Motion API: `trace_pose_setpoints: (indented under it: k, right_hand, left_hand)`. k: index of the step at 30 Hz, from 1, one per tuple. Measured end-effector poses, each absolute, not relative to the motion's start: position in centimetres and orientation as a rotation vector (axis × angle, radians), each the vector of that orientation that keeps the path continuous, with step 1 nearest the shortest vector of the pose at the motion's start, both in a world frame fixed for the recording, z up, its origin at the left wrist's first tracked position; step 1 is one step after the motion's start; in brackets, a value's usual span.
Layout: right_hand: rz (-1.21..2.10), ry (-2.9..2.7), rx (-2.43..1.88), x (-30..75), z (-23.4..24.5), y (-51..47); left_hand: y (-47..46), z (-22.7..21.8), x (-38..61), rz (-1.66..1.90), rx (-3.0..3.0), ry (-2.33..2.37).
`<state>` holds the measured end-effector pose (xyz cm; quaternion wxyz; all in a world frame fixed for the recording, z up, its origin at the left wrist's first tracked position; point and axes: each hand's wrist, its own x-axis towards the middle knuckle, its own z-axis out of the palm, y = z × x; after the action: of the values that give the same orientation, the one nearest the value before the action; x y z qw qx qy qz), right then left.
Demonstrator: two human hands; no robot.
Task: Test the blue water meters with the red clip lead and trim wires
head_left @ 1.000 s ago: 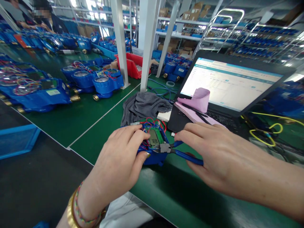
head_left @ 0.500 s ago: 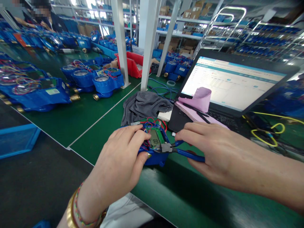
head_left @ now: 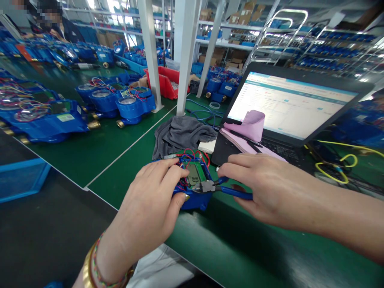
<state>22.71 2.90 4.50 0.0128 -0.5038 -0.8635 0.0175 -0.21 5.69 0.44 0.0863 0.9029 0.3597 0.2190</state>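
Observation:
A blue water meter (head_left: 195, 196) with an exposed green circuit board, a small display and red and blue wires sits at the near edge of the green bench. My left hand (head_left: 150, 204) grips its left side, thumb under the body and fingers curled over the wires. My right hand (head_left: 267, 188) is closed round blue-handled cutting pliers (head_left: 216, 187). The plier jaws rest at the board's lower right corner, beside my left fingertips.
An open laptop (head_left: 288, 108) with pink papers and a pen (head_left: 246, 138) stands right behind the meter. A grey cloth (head_left: 180, 134) lies beyond it. Rows of blue meters (head_left: 132, 105) fill the left bench, with white posts (head_left: 186, 56), a red bin (head_left: 166, 82) and yellow cable (head_left: 342, 164).
My right hand has drawn slightly left and back with the pliers, the jaws staying at the board. My left hand keeps its grip on the meter.

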Motion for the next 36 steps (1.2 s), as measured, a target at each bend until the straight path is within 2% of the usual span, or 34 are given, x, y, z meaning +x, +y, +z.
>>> trace_pose_setpoints:
  k: [6,12,14,18,20,24,31,36]
  right_hand:
    - [0.039,-2.658,-1.566,22.6,4.2,2.7]
    - [-0.440,-2.629,-1.429,22.3,3.7,1.3]
    - [-0.379,-2.581,-1.430,22.2,3.2,0.7]
    - [0.008,-2.391,-1.377,21.5,2.8,-0.5]
    - [0.089,-2.329,-1.325,21.0,2.9,-1.3]
    - [0.110,-2.443,-1.323,20.6,1.8,-3.2]
    - [0.158,-2.385,-1.320,19.5,-5.7,-5.3]
    - [0.140,-2.314,-1.254,17.9,-7.9,-5.5]
  left_hand:
    - [5.8,0.6,-0.1,0.647,2.699,1.076]
    - [5.6,0.6,-0.3,0.681,2.711,1.056]
    - [5.4,0.4,-0.4,0.692,2.704,1.050]
    - [5.4,0.3,-0.4,0.696,2.708,1.049]
    - [5.5,0.4,-0.4,0.689,2.720,1.061]
    - [5.1,0.2,-0.6,0.690,2.726,1.079]
    - [2.6,-0.7,-1.4,0.734,2.672,1.153]
    - [1.2,-1.1,-1.0,0.827,2.668,1.170]
